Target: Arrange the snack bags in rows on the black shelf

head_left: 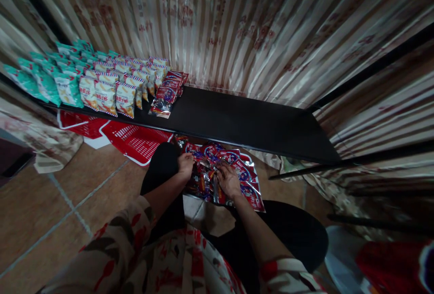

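Between my knees lies a pile of shiny red snack packets [244, 172] with blue and silver printing. My left hand [186, 164] is at the pile's left side, its fingers curled in on a packet edge. My right hand [228, 180] reaches over the middle of the pile, fingers bent down and gripping a packet; the fingertips are partly lost among the foil. A row of similar red packets [167, 93] lies overlapping on the black shelf [244, 118] just above, to the right of white snack bags [106, 96]. What holds the pile is mostly hidden.
Green snack bags [69, 88] stand at the shelf's left end. Red plastic baskets [135, 140] are on the tiled floor [111, 194] below. A striped curtain [210, 27] hangs behind, with dark metal bars [379, 66] on the right. A pale tub [342, 253] is at lower right.
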Demonstrator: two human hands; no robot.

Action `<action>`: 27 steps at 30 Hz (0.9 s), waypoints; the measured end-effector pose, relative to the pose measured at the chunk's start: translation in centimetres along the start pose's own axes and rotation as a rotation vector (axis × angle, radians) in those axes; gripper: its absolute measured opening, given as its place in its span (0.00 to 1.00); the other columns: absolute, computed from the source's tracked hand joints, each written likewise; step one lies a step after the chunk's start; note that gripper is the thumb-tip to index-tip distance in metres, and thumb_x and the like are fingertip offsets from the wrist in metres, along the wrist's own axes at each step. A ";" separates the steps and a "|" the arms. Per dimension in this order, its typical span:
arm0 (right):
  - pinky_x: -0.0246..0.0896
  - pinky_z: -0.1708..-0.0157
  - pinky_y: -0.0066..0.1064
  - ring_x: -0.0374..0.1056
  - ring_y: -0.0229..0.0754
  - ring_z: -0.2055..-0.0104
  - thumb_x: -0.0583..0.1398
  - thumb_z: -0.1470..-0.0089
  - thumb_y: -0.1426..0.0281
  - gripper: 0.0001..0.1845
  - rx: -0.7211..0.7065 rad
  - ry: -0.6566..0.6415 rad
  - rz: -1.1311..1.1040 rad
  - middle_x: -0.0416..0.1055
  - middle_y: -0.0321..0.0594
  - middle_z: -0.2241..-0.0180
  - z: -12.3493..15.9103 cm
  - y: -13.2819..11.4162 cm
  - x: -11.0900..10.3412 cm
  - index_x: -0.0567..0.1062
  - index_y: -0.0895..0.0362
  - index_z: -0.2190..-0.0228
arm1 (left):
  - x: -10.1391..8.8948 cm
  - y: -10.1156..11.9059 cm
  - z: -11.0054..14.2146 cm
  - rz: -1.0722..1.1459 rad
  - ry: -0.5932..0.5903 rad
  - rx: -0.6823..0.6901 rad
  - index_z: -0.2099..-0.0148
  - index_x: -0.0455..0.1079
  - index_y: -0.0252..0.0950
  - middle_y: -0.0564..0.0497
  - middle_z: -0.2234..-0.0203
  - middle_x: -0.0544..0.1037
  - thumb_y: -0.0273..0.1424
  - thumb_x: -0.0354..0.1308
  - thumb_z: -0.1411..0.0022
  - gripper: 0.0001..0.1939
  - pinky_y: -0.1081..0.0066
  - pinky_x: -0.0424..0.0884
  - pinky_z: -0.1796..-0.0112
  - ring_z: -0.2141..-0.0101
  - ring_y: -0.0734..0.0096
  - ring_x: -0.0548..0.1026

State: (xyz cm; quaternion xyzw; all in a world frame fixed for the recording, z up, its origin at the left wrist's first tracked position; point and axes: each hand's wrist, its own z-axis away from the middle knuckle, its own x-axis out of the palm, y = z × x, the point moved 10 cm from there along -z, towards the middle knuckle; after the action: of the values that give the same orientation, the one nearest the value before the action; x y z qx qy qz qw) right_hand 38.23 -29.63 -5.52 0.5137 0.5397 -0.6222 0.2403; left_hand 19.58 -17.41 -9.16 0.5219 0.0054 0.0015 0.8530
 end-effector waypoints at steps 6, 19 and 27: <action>0.54 0.47 0.44 0.63 0.46 0.49 0.54 0.45 0.68 0.13 0.020 0.026 -0.001 0.69 0.43 0.51 -0.2 -0.3 0.0 0.75 0.54 0.60 | -1.2 1.5 1.6 -0.209 0.024 0.126 0.69 0.71 0.34 0.54 0.81 0.71 0.22 0.55 0.48 0.05 0.72 0.70 0.69 0.75 0.72 0.74; 0.55 0.46 0.44 0.62 0.48 0.48 0.53 0.46 0.67 0.14 0.019 0.093 -0.111 0.70 0.46 0.53 -0.3 -0.3 -0.7 0.76 0.58 0.64 | -1.8 15.4 9.9 -0.391 -0.054 0.856 0.68 0.70 0.38 0.52 0.72 0.72 0.23 0.47 0.43 0.11 0.73 0.67 0.63 0.68 0.72 0.71; 0.56 0.47 0.45 0.65 0.48 0.51 0.54 0.47 0.60 0.17 0.037 0.197 -0.411 0.73 0.46 0.56 -2.2 -2.5 -4.6 0.77 0.57 0.65 | -1.6 18.0 8.1 -0.092 -0.166 0.653 0.73 0.70 0.37 0.57 0.82 0.66 0.25 0.49 0.48 0.09 0.77 0.57 0.77 0.80 0.78 0.63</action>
State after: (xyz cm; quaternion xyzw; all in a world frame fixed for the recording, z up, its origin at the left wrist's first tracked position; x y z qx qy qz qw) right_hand 38.59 -28.04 -0.07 0.4556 0.6425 -0.6145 0.0452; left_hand 18.07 -16.41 10.54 0.7649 -0.0403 -0.0813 0.6377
